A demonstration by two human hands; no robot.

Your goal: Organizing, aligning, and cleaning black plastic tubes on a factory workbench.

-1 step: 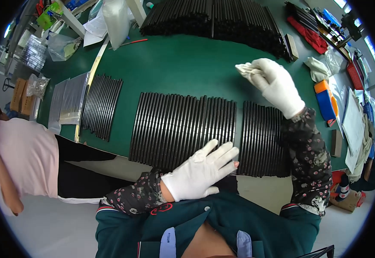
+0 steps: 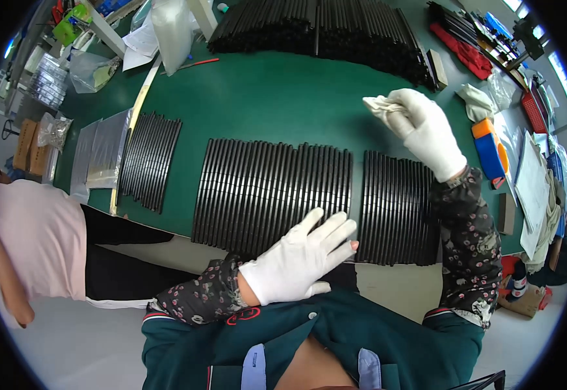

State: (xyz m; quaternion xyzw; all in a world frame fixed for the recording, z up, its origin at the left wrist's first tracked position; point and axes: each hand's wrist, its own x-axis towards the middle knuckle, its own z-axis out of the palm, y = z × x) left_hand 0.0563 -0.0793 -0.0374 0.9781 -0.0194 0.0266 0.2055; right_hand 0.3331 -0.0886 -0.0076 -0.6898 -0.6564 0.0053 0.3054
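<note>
Black rods (image 2: 257, 175) lie on the green table (image 2: 277, 97): the largest group is the heap (image 2: 368, 26) at the far edge, then the wide row (image 2: 238, 201) before the person, then the narrower right row (image 2: 394, 201), then the left row (image 2: 151, 159). Gloved left hand (image 2: 303, 257) is open, fingers spread, over the wide row's near end; contact I cannot tell. Gloved right hand (image 2: 420, 130), fingers curled together, pinches a whitish cloth (image 2: 378, 105).
</note>
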